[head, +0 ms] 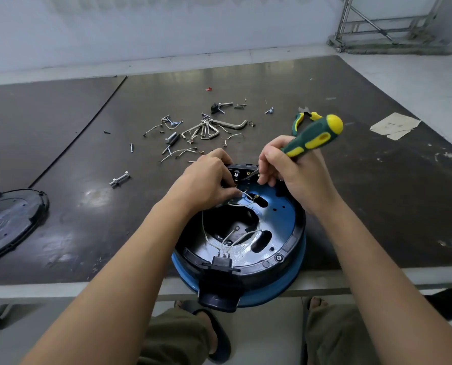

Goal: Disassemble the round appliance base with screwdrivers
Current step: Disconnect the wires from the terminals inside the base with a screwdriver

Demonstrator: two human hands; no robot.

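A round blue-and-black plastic appliance base [245, 241] is seen at the near edge of the dark tabletop [377, 193]. A green-and-yellow screwdriver [313, 137] is gripped by the right hand [289, 175]; thin white wires [242, 197] are pinched by the left hand [206, 184].

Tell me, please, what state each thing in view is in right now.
appliance base, upside down at the near edge of the table, cover off, wires exposed.
screwdriver, held in the right hand, tip at the base's far rim.
left hand, pinching the wires at the far rim.
black cover, removed, lying on the table's left.
pliers, lying unused on the table.
hex keys, fanned out, lying unused.
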